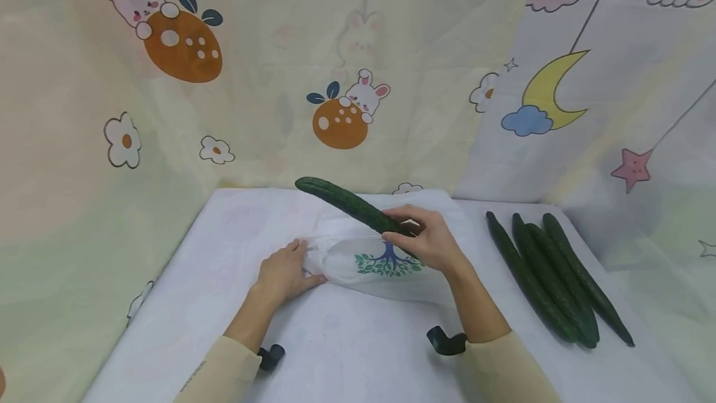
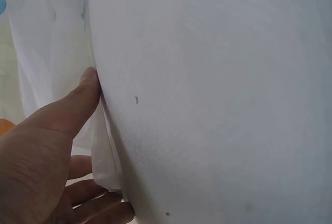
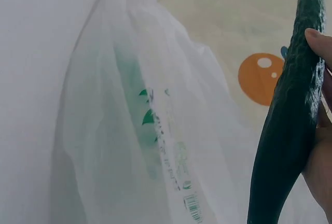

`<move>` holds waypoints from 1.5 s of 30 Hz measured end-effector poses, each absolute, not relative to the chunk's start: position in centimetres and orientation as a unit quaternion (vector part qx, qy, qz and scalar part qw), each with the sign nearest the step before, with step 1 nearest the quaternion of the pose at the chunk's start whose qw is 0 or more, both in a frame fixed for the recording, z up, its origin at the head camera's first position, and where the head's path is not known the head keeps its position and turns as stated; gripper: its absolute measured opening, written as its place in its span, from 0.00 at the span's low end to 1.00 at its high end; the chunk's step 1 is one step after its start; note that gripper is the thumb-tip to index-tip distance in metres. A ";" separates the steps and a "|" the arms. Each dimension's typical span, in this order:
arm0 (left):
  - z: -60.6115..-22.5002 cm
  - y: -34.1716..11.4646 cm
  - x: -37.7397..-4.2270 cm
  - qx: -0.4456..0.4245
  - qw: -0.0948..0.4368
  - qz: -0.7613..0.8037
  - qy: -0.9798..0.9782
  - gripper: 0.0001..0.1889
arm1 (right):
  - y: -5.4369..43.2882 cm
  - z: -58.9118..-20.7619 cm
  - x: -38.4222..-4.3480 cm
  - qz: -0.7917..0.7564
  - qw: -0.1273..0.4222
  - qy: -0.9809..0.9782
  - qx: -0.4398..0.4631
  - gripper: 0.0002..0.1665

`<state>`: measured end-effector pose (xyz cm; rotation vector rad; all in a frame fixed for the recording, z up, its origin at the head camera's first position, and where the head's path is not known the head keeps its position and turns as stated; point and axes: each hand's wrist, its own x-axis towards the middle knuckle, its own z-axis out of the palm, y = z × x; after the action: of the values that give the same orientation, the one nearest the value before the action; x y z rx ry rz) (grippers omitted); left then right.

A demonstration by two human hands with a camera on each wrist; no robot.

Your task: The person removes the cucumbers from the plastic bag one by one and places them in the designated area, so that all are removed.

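My right hand [image 1: 422, 238] grips a long dark green cucumber [image 1: 349, 202] near its lower end, above a white plastic bag [image 1: 349, 260]. The cucumber slants up to the left; in the right wrist view the thumb lies along the glossy cucumber [image 3: 288, 115]. At the bag's left end, my left hand [image 1: 282, 270] holds the gathered plastic, thumb toward me and fingers on the far side. The left wrist view has the thumb of the left hand [image 2: 46, 141] at the bag's edge, with the fingers curled below. A green and blue tree print [image 1: 388, 264] marks the bag.
Several cucumbers [image 1: 545, 278] lie side by side on the right of the white-covered table [image 1: 347, 353]. Behind the table hangs a cloth [image 1: 263, 98] with cartoon prints. Black wrist-worn devices [image 1: 445, 341] stick out beside both sleeves.
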<state>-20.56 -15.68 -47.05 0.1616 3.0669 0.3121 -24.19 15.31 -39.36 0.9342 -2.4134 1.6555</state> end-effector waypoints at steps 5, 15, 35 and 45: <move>-47.1 -15.7 -20.6 0.052 0.025 0.100 0.993 0.52 | 14.5 -38.3 -24.6 0.578 0.077 -0.746 0.321 0.25; -47.2 -15.9 -20.6 0.055 0.026 0.100 0.993 0.52 | 13.7 -37.2 -24.9 0.608 0.121 -0.711 0.333 0.26; -47.3 -16.0 -20.6 0.053 0.019 0.105 0.993 0.51 | 15.3 -32.5 -25.0 0.715 0.221 -0.594 0.295 0.25; -47.5 -16.1 -20.6 0.056 0.014 0.103 0.993 0.51 | 15.8 -29.1 -23.9 0.839 0.292 -0.390 0.243 0.21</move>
<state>-20.56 -16.08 -47.51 0.1746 3.0919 0.3212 -23.94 15.81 -29.11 0.6478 -1.0382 2.2361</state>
